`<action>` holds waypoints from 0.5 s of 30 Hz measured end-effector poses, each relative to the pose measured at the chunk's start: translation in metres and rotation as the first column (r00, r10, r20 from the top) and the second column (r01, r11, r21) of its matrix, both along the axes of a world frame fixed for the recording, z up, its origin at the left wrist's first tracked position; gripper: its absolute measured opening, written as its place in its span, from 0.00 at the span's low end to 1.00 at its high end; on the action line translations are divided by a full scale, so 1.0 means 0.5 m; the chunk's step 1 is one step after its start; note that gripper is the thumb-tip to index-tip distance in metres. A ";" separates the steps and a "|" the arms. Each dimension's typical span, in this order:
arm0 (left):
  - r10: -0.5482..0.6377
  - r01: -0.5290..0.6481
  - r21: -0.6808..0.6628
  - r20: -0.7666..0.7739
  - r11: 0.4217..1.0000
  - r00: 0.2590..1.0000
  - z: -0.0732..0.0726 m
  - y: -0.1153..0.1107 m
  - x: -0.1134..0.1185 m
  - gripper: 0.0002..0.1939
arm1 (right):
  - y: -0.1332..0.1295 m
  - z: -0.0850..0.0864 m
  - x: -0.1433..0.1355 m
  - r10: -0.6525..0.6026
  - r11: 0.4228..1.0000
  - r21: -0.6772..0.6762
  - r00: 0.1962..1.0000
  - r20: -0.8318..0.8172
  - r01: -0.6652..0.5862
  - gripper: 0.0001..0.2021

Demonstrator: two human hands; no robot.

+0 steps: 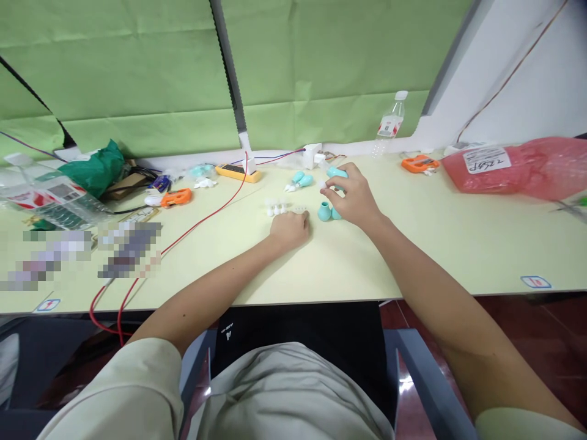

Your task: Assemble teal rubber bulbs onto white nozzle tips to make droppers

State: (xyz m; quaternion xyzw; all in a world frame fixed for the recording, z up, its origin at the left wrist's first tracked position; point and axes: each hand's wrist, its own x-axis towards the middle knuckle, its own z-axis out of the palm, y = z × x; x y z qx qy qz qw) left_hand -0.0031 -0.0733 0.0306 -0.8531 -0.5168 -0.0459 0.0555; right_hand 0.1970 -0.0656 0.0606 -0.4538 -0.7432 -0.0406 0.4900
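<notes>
One teal bulb (324, 212) sits neck-up on table (431, 244), long axis approx vert, btwn hands but closer to R hand (354, 199), which pinches a small white pc (322, 184), w/ L hand (290, 231) curled left of bulb, can't tell if gripping.

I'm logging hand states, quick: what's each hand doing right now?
Left hand: curled beside small white pieces; whether it grips anything cannot be told.
Right hand: closed, apparently pinching a small whitish piece.
</notes>
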 end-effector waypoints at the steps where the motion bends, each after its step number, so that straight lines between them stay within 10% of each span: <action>1: 0.001 -0.001 -0.003 0.000 1.000 1.000 0.001 0.001 0.000 0.22 | -0.001 0.000 0.000 0.003 1.000 0.001 1.000 -0.002 -0.003 0.08; 15: -0.005 0.005 -0.023 0.024 1.000 1.000 0.008 0.006 -0.002 0.23 | -0.004 -0.002 -0.008 0.010 1.000 -0.013 1.000 0.018 -0.010 0.07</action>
